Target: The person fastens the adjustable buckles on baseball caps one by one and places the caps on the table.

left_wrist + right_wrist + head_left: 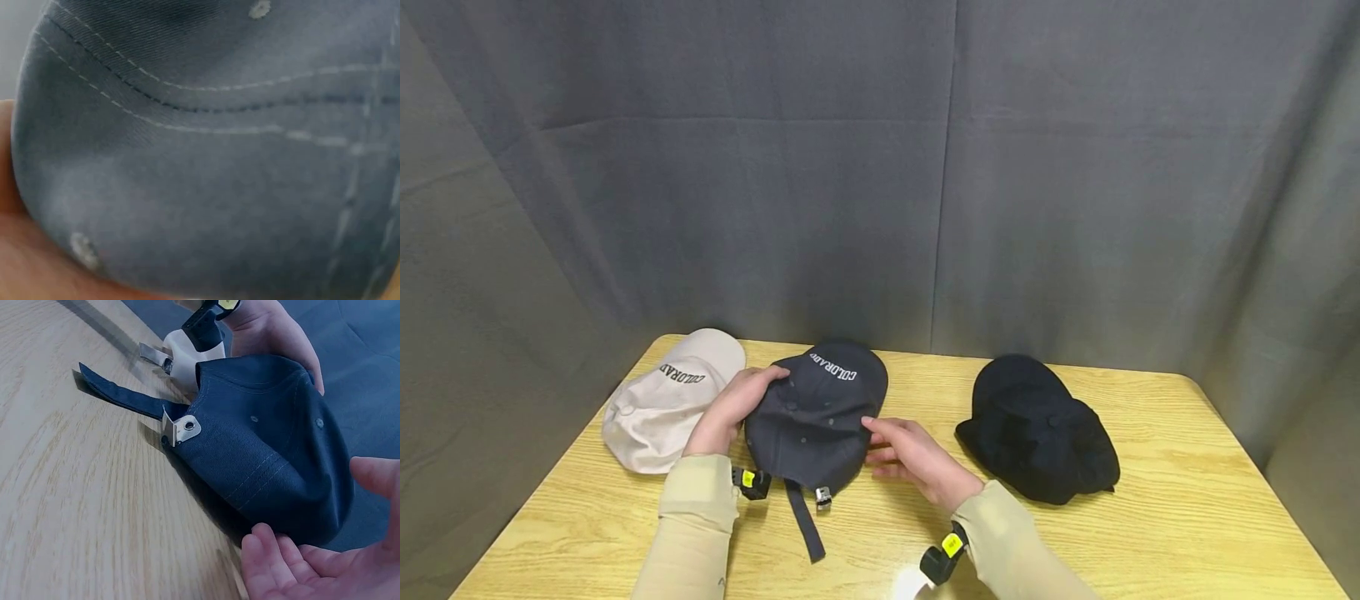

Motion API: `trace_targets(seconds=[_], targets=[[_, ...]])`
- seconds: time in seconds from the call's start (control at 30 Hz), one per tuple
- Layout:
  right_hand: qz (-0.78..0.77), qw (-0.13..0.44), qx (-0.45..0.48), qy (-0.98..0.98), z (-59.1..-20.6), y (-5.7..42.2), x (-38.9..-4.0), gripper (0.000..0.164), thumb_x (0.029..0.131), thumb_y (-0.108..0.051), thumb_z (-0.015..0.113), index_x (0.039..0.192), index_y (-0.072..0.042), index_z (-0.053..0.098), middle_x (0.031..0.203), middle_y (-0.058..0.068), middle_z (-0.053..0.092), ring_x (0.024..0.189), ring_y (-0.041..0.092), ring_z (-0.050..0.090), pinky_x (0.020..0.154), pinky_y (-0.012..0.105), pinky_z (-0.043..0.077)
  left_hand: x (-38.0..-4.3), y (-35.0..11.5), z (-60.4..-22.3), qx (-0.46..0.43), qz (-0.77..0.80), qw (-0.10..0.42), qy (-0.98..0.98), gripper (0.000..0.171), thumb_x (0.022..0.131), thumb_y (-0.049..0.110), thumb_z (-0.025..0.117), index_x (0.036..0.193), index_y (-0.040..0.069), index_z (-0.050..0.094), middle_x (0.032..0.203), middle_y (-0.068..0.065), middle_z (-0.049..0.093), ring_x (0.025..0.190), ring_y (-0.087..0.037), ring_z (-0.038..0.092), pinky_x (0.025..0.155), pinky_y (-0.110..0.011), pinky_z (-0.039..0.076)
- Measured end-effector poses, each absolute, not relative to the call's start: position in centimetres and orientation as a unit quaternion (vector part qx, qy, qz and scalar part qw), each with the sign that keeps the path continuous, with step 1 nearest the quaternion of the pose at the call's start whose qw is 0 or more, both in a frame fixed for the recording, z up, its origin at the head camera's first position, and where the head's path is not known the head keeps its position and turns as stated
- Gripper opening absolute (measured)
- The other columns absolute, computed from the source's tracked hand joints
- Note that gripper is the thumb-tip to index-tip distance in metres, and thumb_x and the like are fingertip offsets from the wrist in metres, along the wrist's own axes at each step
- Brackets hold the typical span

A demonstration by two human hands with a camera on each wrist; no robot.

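Observation:
A dark navy baseball cap (812, 417) with white COLORADO lettering sits at the middle-left of the table, brim toward the back. Its loose strap (805, 521) and metal buckle (823, 499) hang toward the front. My left hand (739, 407) holds the cap's left side, thumb on top; its other fingers are mostly hidden. On the cap's right, my right hand (917, 457) has its thumb tip at the crown and its fingers loosely extended beside the lower edge. In the right wrist view, those fingertips (265, 534) are at the cap's underside. Navy fabric (206, 187) fills most of the left wrist view.
A beige cap (655, 417) with dark lettering lies at the left, just beyond my left forearm. Farther right is a black cap (1037, 433), brim toward the back. All rest on a wooden table (1180, 500), with grey curtains (850, 167) behind and at both sides.

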State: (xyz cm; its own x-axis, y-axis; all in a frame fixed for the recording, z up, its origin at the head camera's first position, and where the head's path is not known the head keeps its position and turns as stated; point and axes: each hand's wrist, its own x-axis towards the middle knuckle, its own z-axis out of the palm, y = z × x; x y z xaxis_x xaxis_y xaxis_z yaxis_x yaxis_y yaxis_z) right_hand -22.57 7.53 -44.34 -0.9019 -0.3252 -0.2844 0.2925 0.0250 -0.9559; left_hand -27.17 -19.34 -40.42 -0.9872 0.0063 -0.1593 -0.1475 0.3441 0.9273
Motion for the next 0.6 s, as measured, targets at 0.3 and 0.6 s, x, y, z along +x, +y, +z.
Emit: trace_targets(seconds=[0.3, 0.6], targets=[[-0.672, 0.186, 0.003, 0.717, -43.5, 7.6, -22.3, 0.066, 0.097, -0.045, 0.067, 0.133, 0.007, 0.052, 0.12, 0.015, 0.058, 0.105, 0.03, 0.058, 0.089, 0.042, 0.054, -27.0, -18.6, -39.2, -0.042, 0.572, 0.078, 0.815, 0.066, 0.108, 0.045, 0.039, 0.144, -0.01, 0.047, 0.147, -0.025, 0.046, 0.136, -0.037, 0.042, 0.117, -0.043, 0.028], [-0.687, 0.139, 0.008, 0.713, -43.7, 7.7, -22.7, 0.062, 0.099, -0.038, 0.065, 0.133, 0.01, 0.048, 0.121, 0.019, 0.059, 0.094, 0.026, 0.063, 0.088, 0.044, 0.055, -27.1, -17.6, -38.8, -0.052, 0.603, 0.04, 0.795, 0.051, 0.11, 0.025, 0.038, 0.141, -0.015, 0.045, 0.141, -0.029, 0.047, 0.13, -0.04, 0.044, 0.113, -0.045, 0.033]])
